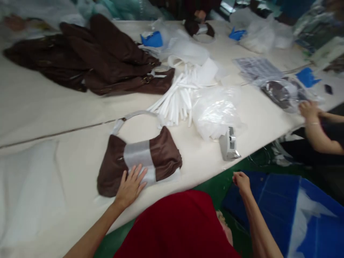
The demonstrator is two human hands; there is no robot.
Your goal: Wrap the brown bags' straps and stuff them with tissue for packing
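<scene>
A brown shoulder bag (158,156) with a grey band (138,152) lies by the tabletop's (77,143) near edge, long axis roughly along it, wrapped strap (118,126) looping toward the far edge. The left hand (131,186) rests flat on the band, fingers spread; the right hand (242,182) hangs past the near edge, curled, its hold impossible to tell

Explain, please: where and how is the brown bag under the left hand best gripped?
Probably by the pale strap, from above at the far side: it loops away from the brown bag, leaving an open gap, while the left hand touches the grey band.
</scene>
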